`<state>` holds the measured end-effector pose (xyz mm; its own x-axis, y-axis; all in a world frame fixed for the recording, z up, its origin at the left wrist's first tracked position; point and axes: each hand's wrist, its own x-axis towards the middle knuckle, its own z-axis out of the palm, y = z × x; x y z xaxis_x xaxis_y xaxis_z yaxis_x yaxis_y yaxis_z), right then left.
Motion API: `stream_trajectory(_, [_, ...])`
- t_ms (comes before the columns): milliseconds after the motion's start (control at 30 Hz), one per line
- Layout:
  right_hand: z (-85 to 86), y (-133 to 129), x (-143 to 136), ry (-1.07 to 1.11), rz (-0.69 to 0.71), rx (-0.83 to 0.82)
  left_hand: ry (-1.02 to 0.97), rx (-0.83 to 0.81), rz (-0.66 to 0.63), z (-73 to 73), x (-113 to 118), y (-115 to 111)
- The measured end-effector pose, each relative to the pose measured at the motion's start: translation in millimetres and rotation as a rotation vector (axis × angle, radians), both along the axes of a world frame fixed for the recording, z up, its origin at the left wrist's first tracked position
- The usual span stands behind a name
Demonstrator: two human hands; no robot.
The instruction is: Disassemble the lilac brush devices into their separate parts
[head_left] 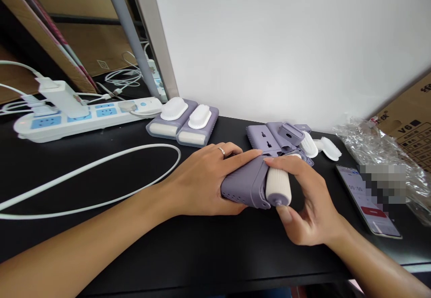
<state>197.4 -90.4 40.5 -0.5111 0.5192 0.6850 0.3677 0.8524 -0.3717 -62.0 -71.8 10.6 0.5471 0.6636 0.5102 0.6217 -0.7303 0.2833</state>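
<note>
My left hand [212,177], a ring on one finger, is wrapped around a purple plastic box [244,181] with small holes along its side. Between the thumb and fingers of my right hand [311,203] is a cream ribbed roller [279,186] with a purple end cap. The roller lies at the box's right-hand end; whether it is seated there I cannot tell. Behind the hands lie purple plastic parts [264,138] and white oval brush heads [309,145]. Two purple boxes with rollers [192,137] stand farther back on the left, each with a white oval brush [200,116] on top.
A white power strip [124,109] with plugs runs along the back left. Its white cable [101,156] loops over the black table [202,253]. At right lie a phone [367,203], crumpled clear plastic [380,154] and a cardboard box [412,118]. A white wall closes the back.
</note>
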Motion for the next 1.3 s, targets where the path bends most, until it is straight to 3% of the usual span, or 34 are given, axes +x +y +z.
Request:
stream_trajectory(300, [-3.2, 17, 19, 0.121, -0.048, -0.111, 0.034, -0.115, 0.176, 7.2, 0, 9])
stream_trajectory(533, [2.7, 49, 51, 0.289, -0.47, -0.159, -0.005, -0.206, 0.351, 18.0, 3, 8])
stream_trajectory(767, [1.1, 57, 53, -0.147, -0.782, -0.271, -0.029, -0.184, 0.359, 20.6, 4, 6])
stream_trajectory(900, [-0.3, 52, 50, -0.257, -0.814, -0.205, -0.023, -0.151, 0.344, 16.9, 3, 8])
stream_trajectory(1100, [-7.3, 51, 45, -0.358, -0.811, -0.256, -0.037, -0.152, 0.338, 16.1, 2, 8])
stream_trajectory(1300, [-5.9, 50, 45, -0.289, -0.825, -0.122, -0.064, -0.155, 0.328, 15.0, 1, 7])
